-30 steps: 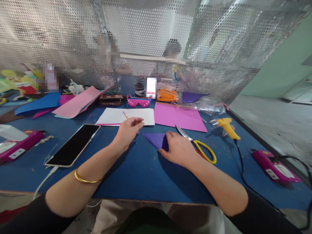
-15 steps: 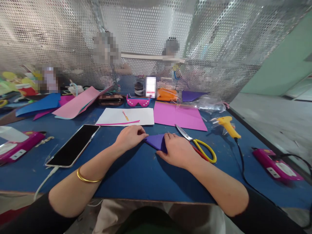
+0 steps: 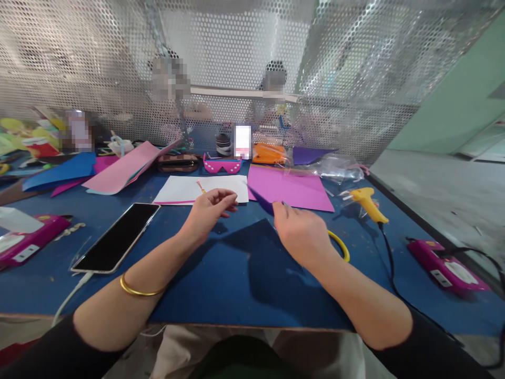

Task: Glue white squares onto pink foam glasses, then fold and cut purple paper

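My right hand [image 3: 302, 229] pinches a purple foam piece [image 3: 262, 200] at its near end and holds it raised and tilted over the blue table, where a shadow falls below. My left hand [image 3: 211, 213] hovers just left of the piece, apart from it. Its fingers are loosely curled and apart, with nothing seen in them. Behind my right hand lie the scissors, mostly hidden; part of their yellow handle [image 3: 342, 246] shows. White paper [image 3: 232, 184] with a thin pink strip [image 3: 173, 202] is beyond my left hand. A magenta foam sheet [image 3: 302, 187] lies beyond my right.
At right sit a yellow glue gun [image 3: 369, 204] with a black cord and a magenta box [image 3: 447, 268]. A black-screened phone [image 3: 118, 237] with a white cable is at left. Pink glasses [image 3: 223, 166] and foam sheets [image 3: 126, 171] stand along the mesh screen [image 3: 236, 47].
My right hand has lifted the purple foam piece off the table and tilted it up. My left hand has let go of its left tip and risen slightly.
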{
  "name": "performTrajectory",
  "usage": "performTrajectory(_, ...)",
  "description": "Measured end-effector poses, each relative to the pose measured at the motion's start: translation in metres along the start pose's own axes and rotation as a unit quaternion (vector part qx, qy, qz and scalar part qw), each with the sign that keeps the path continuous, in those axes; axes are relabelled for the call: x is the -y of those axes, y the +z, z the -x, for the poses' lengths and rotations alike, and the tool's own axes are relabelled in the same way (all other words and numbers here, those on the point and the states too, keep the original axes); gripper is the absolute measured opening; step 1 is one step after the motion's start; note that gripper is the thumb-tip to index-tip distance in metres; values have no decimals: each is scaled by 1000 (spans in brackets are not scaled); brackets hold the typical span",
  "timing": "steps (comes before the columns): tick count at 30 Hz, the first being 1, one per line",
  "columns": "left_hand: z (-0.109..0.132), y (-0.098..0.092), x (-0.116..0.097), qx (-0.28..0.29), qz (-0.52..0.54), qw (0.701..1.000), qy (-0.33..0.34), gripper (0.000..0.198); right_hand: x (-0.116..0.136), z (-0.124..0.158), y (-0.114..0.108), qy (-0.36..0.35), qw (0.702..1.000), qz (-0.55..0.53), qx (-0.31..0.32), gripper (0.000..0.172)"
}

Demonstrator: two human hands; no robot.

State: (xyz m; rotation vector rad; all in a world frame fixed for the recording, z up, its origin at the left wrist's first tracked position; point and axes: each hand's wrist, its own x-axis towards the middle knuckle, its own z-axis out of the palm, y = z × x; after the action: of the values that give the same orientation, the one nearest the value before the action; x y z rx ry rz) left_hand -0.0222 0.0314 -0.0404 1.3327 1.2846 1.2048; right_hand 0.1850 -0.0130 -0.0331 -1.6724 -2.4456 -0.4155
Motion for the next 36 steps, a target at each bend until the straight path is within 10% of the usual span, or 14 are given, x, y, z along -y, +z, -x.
performTrajectory(7, 10, 9, -4, 56, 103, 993, 4, 28, -11, -2, -3, 47, 914, -403, -5, 27)
performTrajectory(17, 17, 16, 2, 53, 106, 992, -32, 27, 3, -6, 16, 142, 738, -659, 43, 21)
performTrajectory(36, 27, 26, 2, 50, 133, 987, -80, 34, 8, -4, 21, 77, 760, -644, 38, 15)
